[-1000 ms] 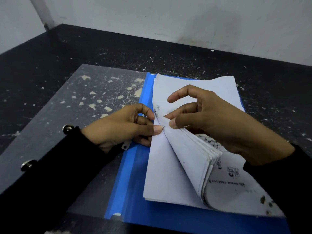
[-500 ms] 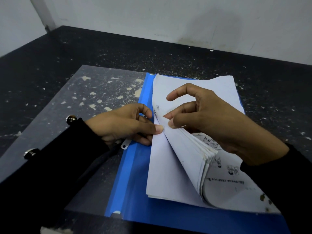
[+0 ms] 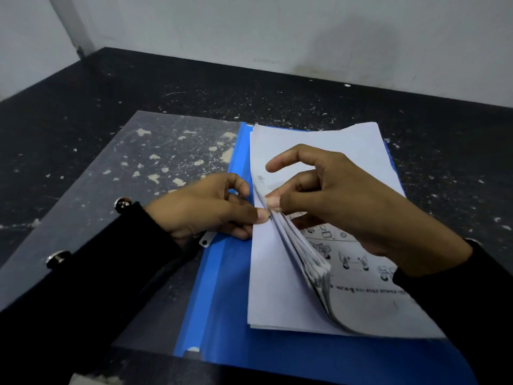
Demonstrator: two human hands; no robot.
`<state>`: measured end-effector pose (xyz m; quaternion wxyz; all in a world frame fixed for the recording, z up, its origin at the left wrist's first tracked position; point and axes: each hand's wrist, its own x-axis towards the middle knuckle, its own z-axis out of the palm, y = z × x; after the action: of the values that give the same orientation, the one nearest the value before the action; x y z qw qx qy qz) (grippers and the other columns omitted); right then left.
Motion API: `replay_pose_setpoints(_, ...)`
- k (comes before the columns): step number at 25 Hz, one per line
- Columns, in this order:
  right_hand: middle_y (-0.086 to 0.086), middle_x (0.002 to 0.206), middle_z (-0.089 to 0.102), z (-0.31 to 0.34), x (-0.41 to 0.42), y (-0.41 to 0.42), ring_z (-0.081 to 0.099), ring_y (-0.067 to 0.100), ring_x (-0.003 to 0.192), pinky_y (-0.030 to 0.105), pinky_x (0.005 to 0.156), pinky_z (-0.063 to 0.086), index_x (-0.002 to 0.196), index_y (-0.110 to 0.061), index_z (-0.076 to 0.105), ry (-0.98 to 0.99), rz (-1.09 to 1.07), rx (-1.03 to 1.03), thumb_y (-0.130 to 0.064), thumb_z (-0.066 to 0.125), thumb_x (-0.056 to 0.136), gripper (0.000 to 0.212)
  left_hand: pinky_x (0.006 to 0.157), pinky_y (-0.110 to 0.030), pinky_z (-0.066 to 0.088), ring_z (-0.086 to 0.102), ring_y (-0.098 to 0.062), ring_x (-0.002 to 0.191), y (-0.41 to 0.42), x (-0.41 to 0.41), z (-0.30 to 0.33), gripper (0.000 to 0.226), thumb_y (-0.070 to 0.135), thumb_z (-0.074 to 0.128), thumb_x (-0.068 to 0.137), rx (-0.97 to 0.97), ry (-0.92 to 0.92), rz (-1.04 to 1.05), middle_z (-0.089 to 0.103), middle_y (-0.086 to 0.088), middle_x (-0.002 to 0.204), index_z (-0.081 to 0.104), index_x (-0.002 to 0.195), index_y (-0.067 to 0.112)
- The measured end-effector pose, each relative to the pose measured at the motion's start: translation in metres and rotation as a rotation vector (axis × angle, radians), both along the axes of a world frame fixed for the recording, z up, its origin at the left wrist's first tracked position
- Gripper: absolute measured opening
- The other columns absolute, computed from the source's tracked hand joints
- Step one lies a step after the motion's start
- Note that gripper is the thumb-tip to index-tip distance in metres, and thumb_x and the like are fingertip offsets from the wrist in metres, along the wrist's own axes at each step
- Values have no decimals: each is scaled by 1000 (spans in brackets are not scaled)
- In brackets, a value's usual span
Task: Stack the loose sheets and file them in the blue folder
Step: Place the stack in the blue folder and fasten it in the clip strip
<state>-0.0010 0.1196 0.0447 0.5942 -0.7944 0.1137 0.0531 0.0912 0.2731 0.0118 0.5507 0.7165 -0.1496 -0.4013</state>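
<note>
1. My left hand (image 3: 211, 207) sits at the left edge of the stack of sheets (image 3: 280, 276), fingers curled in, the thumb tip pressed against the paper edge right where the pages fan apart. Something small seems pinched there, but it is too small to tell what.
2. My right hand (image 3: 347, 201) reaches across the stack from the right. Its thumb and middle fingers pinch the left edge of a lifted bundle of pages, while the index finger arches free above the paper, touching nothing.
3. The stack lies on the blue folder (image 3: 219, 301), which is opened flat on the dark table (image 3: 249, 90). The lifted bundle stands up in a ridge running from my fingertips toward the near right, its pages splayed at the near end.
4. To the left of the ridge a blank white page lies flat; to the right, under my right wrist, a printed page (image 3: 361, 273) with small drawings and a line of text shows.
5. The folder's clear cover (image 3: 116, 168) is folded out to the left, lying on the table — paint flecks show through it.
6. A small metal tab (image 3: 206, 240) pokes out just below my left hand, over the blue spine.
7. Both my sleeves are black; the left cuff carries two round studs (image 3: 123, 204).
8. A pale wall (image 3: 277, 29) rises behind the table.
</note>
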Motion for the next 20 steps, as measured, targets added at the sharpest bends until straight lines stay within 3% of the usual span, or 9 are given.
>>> replay_pose_setpoints(6,6,78,72,-9,1,3,70,16,69,27,61,58,107,-18,61,28,-4,75,-2,75,79,35,57,-22,58,63,-15,53,3,1,2,26,-8,62,80,2,65,32,63,-15,72,47,88,12)
replay_pose_setpoints(11,11,86,72,-9,1,1,68,10,64,21,55,53,112,-16,58,68,-3,105,4,69,83,36,57,-23,57,64,-14,54,1,-1,5,6,8,58,88,4,72,58,66,-10,68,53,90,12)
replay_pose_setpoints(17,10,90,72,-10,3,-1,68,10,66,19,55,52,114,-17,58,96,-9,94,3,67,84,37,56,-23,58,66,-17,59,6,-1,5,45,10,72,62,-2,49,27,67,-16,73,52,102,9)
replay_pose_setpoints(20,11,93,72,-10,3,-1,72,18,79,24,58,57,113,-16,59,105,-18,130,0,63,88,30,60,-25,59,67,-16,61,7,-2,7,41,2,68,72,-10,63,35,66,-17,74,52,109,6)
